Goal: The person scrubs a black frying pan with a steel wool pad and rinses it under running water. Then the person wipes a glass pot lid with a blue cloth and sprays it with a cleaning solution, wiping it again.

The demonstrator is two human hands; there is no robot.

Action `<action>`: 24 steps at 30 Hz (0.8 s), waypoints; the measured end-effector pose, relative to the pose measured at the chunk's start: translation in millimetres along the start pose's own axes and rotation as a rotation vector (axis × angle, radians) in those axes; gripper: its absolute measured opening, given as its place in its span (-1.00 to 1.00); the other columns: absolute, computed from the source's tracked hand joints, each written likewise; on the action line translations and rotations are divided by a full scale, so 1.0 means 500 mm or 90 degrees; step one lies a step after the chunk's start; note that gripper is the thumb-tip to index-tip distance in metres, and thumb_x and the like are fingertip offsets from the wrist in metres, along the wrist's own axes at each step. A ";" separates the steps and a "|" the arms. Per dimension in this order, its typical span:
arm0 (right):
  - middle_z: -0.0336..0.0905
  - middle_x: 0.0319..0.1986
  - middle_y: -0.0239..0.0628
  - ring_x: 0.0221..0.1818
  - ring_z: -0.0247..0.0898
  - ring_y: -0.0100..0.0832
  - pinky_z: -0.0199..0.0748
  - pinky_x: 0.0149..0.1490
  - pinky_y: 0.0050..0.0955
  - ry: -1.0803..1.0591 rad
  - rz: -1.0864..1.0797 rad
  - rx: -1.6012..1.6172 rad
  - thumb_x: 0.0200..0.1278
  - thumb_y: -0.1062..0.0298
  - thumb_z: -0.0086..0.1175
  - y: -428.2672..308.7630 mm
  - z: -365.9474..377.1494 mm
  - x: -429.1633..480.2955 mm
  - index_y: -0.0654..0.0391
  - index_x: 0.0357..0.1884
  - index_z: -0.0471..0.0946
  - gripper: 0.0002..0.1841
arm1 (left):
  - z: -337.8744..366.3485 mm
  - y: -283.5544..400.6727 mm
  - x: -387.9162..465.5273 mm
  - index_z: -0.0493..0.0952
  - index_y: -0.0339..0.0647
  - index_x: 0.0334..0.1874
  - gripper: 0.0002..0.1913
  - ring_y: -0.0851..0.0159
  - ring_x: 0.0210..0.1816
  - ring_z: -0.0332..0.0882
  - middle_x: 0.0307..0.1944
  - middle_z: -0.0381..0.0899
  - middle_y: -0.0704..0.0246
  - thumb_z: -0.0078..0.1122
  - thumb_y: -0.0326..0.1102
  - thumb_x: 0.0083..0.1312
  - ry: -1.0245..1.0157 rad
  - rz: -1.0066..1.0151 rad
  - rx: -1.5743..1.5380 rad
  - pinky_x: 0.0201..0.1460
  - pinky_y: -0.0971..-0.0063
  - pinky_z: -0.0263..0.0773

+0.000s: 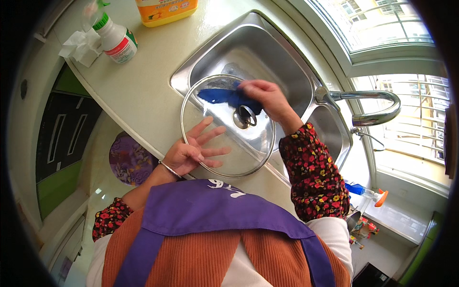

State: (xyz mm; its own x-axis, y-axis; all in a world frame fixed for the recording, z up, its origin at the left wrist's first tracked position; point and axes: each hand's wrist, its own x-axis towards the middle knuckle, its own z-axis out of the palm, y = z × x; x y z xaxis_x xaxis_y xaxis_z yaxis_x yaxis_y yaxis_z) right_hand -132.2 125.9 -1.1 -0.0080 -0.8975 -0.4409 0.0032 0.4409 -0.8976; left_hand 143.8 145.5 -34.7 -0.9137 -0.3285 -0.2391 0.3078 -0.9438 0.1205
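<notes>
A round glass pot lid (229,158) with a metal rim and a dark knob (245,117) is held over the near edge of the steel sink. My left hand (197,147) supports the lid at its lower left, the thumb on the near side of the rim and the spread fingers seen through the glass. My right hand (265,95) grips a blue cloth (226,97), which lies against the lid's upper part beside the knob. The right hand is slightly blurred.
The steel sink (283,53) has a large basin and a smaller one at right, with a chrome faucet (380,95) by the window. On the counter (150,68) stand a white spray bottle (118,43), crumpled tissue (81,48) and a yellow-orange jug (166,10). Another spray bottle (365,192) is at right.
</notes>
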 end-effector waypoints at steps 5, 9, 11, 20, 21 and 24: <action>0.53 -0.13 -0.24 -0.13 0.47 -0.45 0.44 -0.02 -0.47 0.096 -0.124 0.122 0.18 0.35 0.13 -0.026 0.003 -0.111 0.18 -0.04 0.52 -0.71 | 0.007 0.002 -0.002 -0.01 0.18 0.43 -0.01 -0.24 0.24 0.21 0.41 -0.01 0.21 -0.14 -0.73 -0.17 0.005 -0.001 0.012 0.08 -0.01 0.38; 0.42 -0.09 -0.14 -0.11 0.39 -0.12 0.40 -0.02 -0.27 0.197 -0.467 -0.635 -0.02 0.43 0.23 0.003 0.092 -0.125 -0.01 -0.13 0.56 -0.67 | 0.009 0.005 -0.003 -0.03 0.16 0.43 -0.01 -0.24 0.24 0.22 0.41 -0.02 0.21 -0.15 -0.73 -0.17 0.001 -0.020 0.020 0.08 0.01 0.39; 0.52 -0.25 -0.11 -0.25 0.45 -0.07 0.43 -0.16 -0.30 0.219 -0.352 -0.655 0.07 0.36 0.15 0.001 0.101 -0.090 0.03 -0.25 0.57 -0.83 | 0.009 0.006 -0.002 -0.04 0.16 0.44 -0.01 -0.24 0.23 0.22 0.41 -0.02 0.21 -0.14 -0.72 -0.17 -0.001 -0.024 0.032 0.07 0.02 0.40; 0.53 -0.24 -0.07 -0.23 0.49 -0.12 0.43 -0.12 -0.35 0.349 -0.335 -0.449 0.18 0.26 0.08 0.065 0.113 -0.094 0.19 -0.11 0.45 -0.70 | 0.011 0.004 -0.004 -0.04 0.12 0.44 -0.01 -0.24 0.20 0.27 0.38 0.06 0.22 -0.14 -0.72 -0.18 0.021 0.003 0.042 0.05 0.02 0.42; 0.52 -0.22 -0.05 -0.21 0.48 -0.13 0.42 -0.09 -0.36 0.375 -0.340 -0.404 0.19 0.26 0.08 0.084 0.113 -0.109 0.21 -0.06 0.42 -0.67 | 0.010 0.004 -0.005 -0.03 0.12 0.44 -0.01 -0.23 0.20 0.27 0.37 0.07 0.21 -0.14 -0.72 -0.18 0.019 0.005 0.045 0.05 0.03 0.42; 0.46 -0.19 -0.08 -0.12 0.36 -0.08 0.30 -0.01 -0.25 0.397 -0.341 -0.409 0.14 0.28 0.10 0.130 0.107 -0.133 0.22 -0.07 0.41 -0.66 | 0.008 0.004 -0.002 0.01 0.17 0.42 0.00 -0.24 0.21 0.26 0.38 0.05 0.19 -0.14 -0.68 -0.23 0.025 0.007 0.057 0.04 -0.01 0.43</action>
State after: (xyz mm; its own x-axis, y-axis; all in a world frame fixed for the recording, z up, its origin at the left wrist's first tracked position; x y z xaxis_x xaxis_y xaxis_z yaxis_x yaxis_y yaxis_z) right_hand -78.1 213.9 -30.2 -0.3666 -0.8942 0.2568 -0.6844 0.0723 -0.7255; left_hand 144.2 143.9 -30.1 -0.8986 -0.3419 -0.2751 0.2912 -0.9335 0.2092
